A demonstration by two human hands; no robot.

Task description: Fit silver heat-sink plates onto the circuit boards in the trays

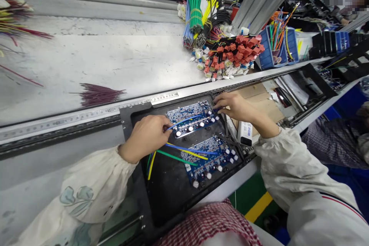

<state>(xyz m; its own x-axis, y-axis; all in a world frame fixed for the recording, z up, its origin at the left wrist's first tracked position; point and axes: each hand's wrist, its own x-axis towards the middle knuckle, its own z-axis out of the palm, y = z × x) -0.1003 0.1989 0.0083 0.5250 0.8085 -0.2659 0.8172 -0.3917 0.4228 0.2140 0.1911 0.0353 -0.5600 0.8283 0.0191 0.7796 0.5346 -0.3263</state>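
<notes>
On the black carrier tray [170, 196], head view, we see two blue circuit boards. The left hand [147, 136] is closed on blue, yellow and green wires [173, 156] at the upper board [191, 117]. The right hand [233, 105], fingers curled narrow, touches that board's right end; we cannot tell whether it pinches anything. The lower board [210, 157] lies just beside.

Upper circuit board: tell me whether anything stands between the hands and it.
Nothing visible does. The left hand grips a blue wire at the left edge of the upper circuit board; the right hand touches its right end.
</notes>
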